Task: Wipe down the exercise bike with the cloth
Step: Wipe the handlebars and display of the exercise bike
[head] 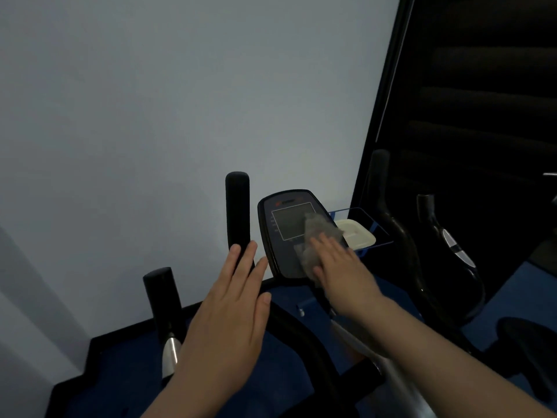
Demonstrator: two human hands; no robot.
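Note:
The exercise bike's dark console (281,236) with its grey screen stands at the middle of the view. A grey cloth (320,233) lies on the console's right side, and my right hand (340,273) presses it flat against the panel with straight fingers. My left hand (232,309) hovers open, fingers straight, in front of the upright black foam handle (237,206), just left of the console. The curved black handlebar (295,330) runs below both hands. A second foam handle (161,297) rises lower left.
A pale wall fills the left and top. A blue wire basket (376,233) holding a cream lidded container (357,233) sits behind the console. Dark shutters are at the right, beside another machine's black handles (434,224). Blue floor lies below.

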